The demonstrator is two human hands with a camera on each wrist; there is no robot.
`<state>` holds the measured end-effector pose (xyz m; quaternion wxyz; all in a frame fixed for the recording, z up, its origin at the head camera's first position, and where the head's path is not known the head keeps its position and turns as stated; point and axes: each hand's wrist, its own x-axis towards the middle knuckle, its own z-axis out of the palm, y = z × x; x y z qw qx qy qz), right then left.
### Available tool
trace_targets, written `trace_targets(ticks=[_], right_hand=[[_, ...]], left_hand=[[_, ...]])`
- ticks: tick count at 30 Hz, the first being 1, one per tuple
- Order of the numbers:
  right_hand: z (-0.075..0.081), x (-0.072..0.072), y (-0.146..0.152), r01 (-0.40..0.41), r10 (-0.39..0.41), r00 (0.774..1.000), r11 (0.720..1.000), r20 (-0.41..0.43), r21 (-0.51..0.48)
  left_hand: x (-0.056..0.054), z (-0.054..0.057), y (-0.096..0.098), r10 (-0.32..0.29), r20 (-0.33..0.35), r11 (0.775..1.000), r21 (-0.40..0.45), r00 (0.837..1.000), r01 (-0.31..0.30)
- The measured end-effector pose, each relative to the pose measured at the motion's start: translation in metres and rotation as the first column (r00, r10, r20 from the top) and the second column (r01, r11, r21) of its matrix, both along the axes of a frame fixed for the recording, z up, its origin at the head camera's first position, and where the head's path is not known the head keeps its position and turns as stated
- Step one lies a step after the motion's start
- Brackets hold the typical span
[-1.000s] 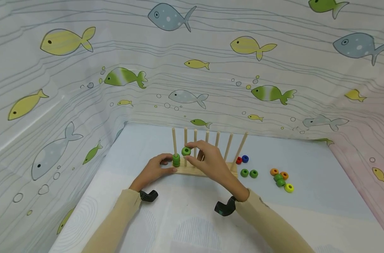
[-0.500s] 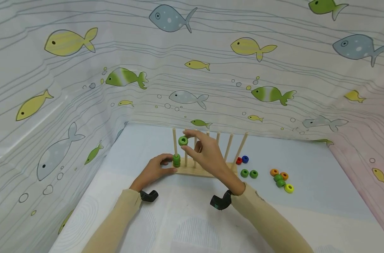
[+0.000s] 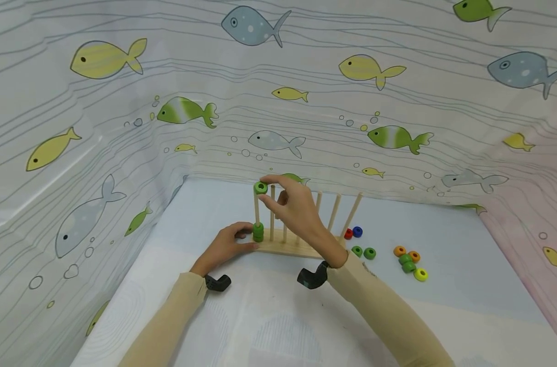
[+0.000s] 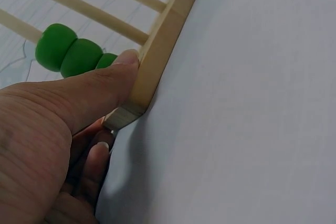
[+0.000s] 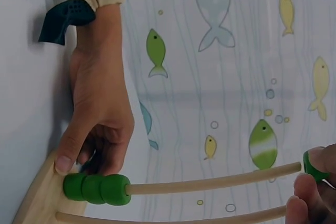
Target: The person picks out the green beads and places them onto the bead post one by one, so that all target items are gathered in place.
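Observation:
My left hand [image 3: 225, 248] holds the left end of the wooden base [image 3: 287, 249] of a peg stand. In the left wrist view its thumb [image 4: 105, 85] presses on the base edge, with fingers curled behind the end. Three green beads [image 5: 97, 188] are stacked at the bottom of the leftmost peg [image 5: 215, 183]. At that peg's top, my right hand [image 3: 298, 209] pinches another green bead [image 3: 261, 188] between thumb and fingers. The right wrist view has this bead just off the peg tip. Part of the other pegs is hidden behind the right hand.
Right of the stand lie two green beads [image 3: 369, 253], a red bead [image 3: 348, 234] and a blue bead [image 3: 357, 232]. Farther right is a cluster of orange beads [image 3: 399, 251], green beads [image 3: 408, 266] and a yellow bead [image 3: 421, 274]. A fish-patterned curtain [image 3: 205, 66] surrounds the table.
My right hand has carried the green bead up and left, from in front of the second peg to the leftmost peg's top. The left hand has stayed on the base.

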<state>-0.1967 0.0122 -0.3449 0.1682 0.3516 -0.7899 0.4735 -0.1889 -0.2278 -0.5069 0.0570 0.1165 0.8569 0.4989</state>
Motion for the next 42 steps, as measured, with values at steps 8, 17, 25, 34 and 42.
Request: trace_targets(ticks=[8, 17, 25, 34, 42], right_hand=[[0.006, -0.002, -0.009, -0.006, 0.007, 0.998, 1.000, 0.057, -0.023], [0.008, -0.003, -0.014, 0.024, -0.025, 0.994, 1.000, 0.108, 0.011], [0.001, -0.001, -0.010, -0.002, 0.000, 0.991, 1.000, 0.134, 0.011], [-0.009, 0.008, 0.003, -0.072, 0.073, 0.994, 0.997, 0.083, -0.011], [-0.024, 0.013, 0.018, -0.070, 0.066, 0.997, 0.994, 0.048, 0.081]], left_hand=[[-0.001, 0.001, 0.002, -0.001, 0.007, 1.000, 0.000, 1.000, 0.001], [-0.001, 0.003, 0.004, 0.006, 0.013, 1.000, -0.013, 1.000, -0.006], [-0.001, 0.000, 0.004, 0.021, 0.031, 1.000, -0.007, 0.999, -0.021], [-0.002, -0.001, 0.004, 0.018, 0.016, 1.000, -0.020, 1.000, -0.018], [-0.004, -0.001, 0.002, 0.032, 0.024, 0.998, -0.064, 0.999, -0.031]])
